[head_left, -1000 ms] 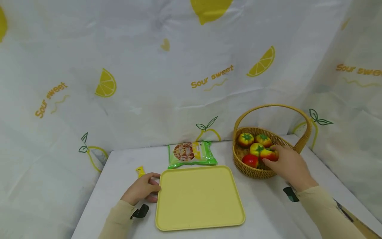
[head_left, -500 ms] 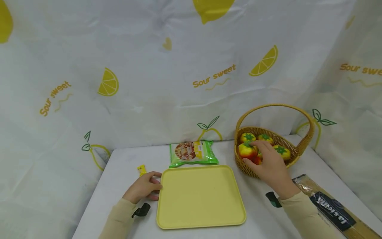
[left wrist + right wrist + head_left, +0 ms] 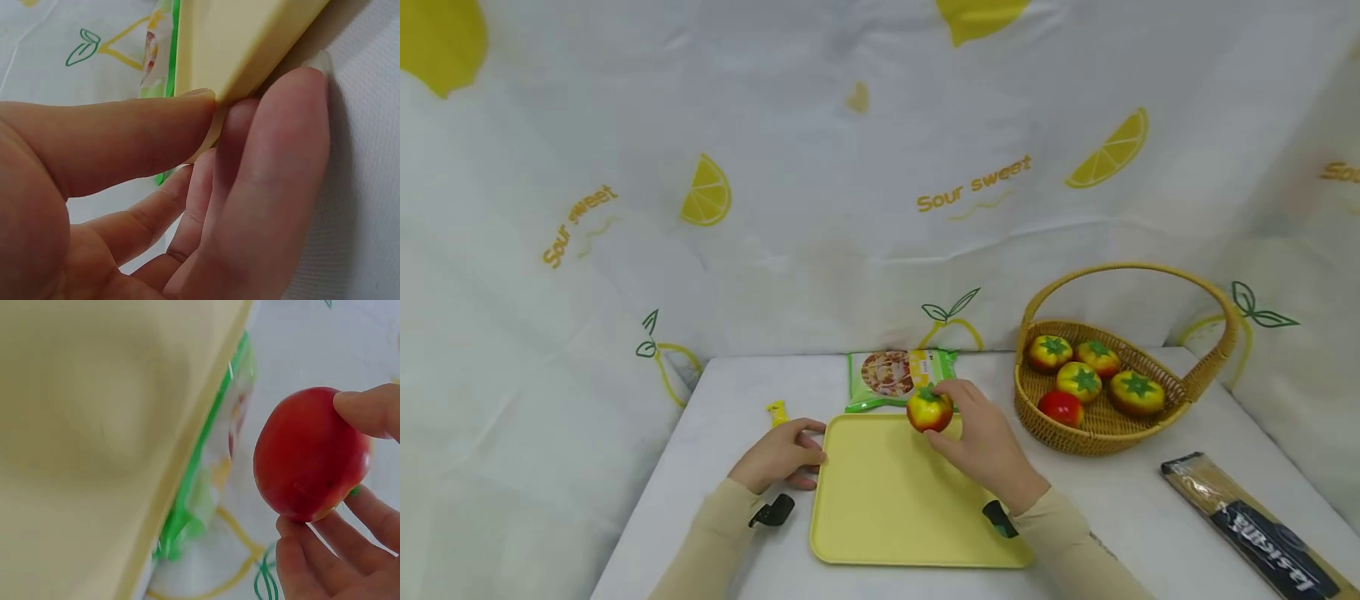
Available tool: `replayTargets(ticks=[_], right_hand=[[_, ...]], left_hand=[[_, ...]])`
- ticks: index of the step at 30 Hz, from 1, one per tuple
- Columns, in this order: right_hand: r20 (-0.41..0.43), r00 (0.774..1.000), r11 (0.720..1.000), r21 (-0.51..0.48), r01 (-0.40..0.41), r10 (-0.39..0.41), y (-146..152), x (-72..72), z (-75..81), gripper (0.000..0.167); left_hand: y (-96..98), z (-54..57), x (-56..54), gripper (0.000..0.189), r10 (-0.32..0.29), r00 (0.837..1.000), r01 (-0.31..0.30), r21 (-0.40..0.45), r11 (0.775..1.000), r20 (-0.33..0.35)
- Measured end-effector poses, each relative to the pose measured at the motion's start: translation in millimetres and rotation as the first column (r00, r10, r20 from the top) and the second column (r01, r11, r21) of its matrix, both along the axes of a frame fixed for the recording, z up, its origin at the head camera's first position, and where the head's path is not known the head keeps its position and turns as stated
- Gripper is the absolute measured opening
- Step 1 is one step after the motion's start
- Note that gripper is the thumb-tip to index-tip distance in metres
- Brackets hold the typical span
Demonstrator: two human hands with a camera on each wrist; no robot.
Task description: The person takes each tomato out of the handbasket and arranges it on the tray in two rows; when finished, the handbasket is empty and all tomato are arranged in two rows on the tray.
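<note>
My right hand [image 3: 988, 442] holds a red-and-yellow tomato [image 3: 928, 412] with a green leafy top over the back edge of a yellow tray [image 3: 895, 508]. In the right wrist view, the thumb and fingertips grip the sides of the tomato [image 3: 306, 456], its smooth red underside facing the camera. My left hand [image 3: 781, 457] pinches the left rim of the tray. The left wrist view shows its thumb on the rim of the tray [image 3: 250, 37] and the other fingers below and beside it. A wicker basket [image 3: 1075, 443] at the right contains several similar tomatoes [image 3: 1078, 381].
Behind the tray, against the lemon-print cloth, lies a green-edged food packet [image 3: 887, 379]. A small yellow object [image 3: 778, 412] lies beyond the left hand. Along the right side of the white table [image 3: 1135, 517] rests a long brown packet with a black label [image 3: 1262, 533].
The right hand has lifted a tomato out of the basket and carried it left to above the tray's back edge. My left hand stays on the tray rim. The head view has shifted slightly.
</note>
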State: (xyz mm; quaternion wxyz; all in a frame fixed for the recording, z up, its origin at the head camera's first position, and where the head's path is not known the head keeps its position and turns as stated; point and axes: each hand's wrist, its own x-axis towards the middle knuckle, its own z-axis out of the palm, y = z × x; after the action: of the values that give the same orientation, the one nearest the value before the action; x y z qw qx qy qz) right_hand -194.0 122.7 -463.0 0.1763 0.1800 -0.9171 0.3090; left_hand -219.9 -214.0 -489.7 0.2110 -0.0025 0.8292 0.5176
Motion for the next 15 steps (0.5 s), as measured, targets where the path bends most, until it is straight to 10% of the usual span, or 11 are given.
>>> replayTargets(ticks=[15], right_hand=[[0.197,0.968,0.987,-0.03,-0.155,0.158,-86.7,-2.7,-24.3,0.066]], left_hand=[[-0.4,-0.4,-3.4,0.053,0.008,1.0,-0.008,0.011,1.0,0.012]])
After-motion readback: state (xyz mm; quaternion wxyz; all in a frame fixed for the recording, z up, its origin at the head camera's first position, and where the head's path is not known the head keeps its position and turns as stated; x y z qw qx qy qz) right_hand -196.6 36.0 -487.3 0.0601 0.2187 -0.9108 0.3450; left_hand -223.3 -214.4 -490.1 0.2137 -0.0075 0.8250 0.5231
